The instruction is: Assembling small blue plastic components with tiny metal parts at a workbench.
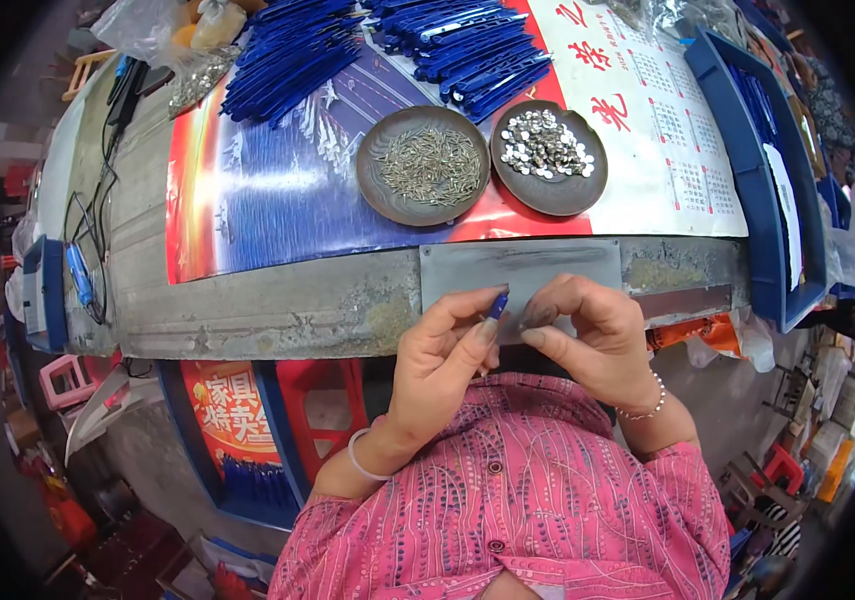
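A person's left hand point(444, 345) pinches a small blue piece point(498, 304) between thumb and forefinger, above the near edge of a desk point(277, 320); the fingers hide the piece's lower part. The right hand point(592, 335) curls close beside it, thumb and forefinger tips near each other; whether they grip anything cannot be told. Both hands partly cover a grey plate point(517, 262). Beyond it, two dark dishes point(422, 213) hold thin metal pins point(432, 165) and shiny discs point(545, 143). Heaped blue strips point(292, 60) run off the top edge.
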`<state>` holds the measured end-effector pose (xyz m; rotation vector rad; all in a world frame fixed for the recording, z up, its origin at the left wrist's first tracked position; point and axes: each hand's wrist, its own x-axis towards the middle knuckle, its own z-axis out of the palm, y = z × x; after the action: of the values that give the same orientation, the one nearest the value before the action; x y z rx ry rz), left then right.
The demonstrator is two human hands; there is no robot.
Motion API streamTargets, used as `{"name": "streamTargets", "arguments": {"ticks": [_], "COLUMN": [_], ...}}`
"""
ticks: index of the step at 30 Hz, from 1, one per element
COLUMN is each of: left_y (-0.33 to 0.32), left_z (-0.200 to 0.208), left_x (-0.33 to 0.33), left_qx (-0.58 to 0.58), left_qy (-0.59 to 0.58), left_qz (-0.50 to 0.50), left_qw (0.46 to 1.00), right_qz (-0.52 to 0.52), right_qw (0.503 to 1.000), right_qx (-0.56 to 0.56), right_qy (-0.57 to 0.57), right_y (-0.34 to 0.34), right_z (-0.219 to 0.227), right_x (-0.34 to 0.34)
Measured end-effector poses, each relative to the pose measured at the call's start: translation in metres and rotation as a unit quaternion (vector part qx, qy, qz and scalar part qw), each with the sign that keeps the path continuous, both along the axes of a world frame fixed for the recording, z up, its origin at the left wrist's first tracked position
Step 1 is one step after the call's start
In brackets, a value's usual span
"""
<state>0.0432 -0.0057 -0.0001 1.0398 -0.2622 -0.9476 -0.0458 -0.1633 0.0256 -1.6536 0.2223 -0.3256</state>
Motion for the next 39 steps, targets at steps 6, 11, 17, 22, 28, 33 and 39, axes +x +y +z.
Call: {"name": "streamTargets", "arguments": {"ticks": [6,11,17,22,28,33,39], "left_y": [0.0,0.0,0.003,0.001,-0.001,0.0,0.002], "left_z": [0.001,0.001,0.001,-0.003,-0.01,-0.009,-0.013], "left_x": [-0.005,-0.014,-0.017,-0.02,-0.025,-0.031,-0.028], "left_qx": [-0.045,-0.022,-0.067,-0.091,-0.069,-0.043,-0.046], "left_qy": [-0.033,-0.012,-0.037,-0.067,-0.188,-0.255,-0.209], "left_qz": [-0.011,0.014,0.065,0.036,0.108,0.178,0.149], "left_qw": [0.998,1.0,0.995,0.993,0.974,0.95,0.965], "right_qz": [-0.004,-0.034,-0.002,0.093,-0.03,-0.137,-0.167], "right_qw": [0.988,0.966,0.994,0.903,0.958,0.977,0.958], "right_qx": [-0.153,-0.245,-0.091,0.42,0.282,-0.04,-0.176], "right_qy": [-0.029,-0.072,-0.055,0.007,-0.042,-0.159,-0.156], "right_y": [0.007,0.009,0.014,0.007,0.027,0.038,0.04], "right_z": [0.006,0.006,0.007,-0.007,-0.005,-0.004,0.001], "right_x": [0.006,0.007,0.004,0.002,0.005,0.009,0.009]}}
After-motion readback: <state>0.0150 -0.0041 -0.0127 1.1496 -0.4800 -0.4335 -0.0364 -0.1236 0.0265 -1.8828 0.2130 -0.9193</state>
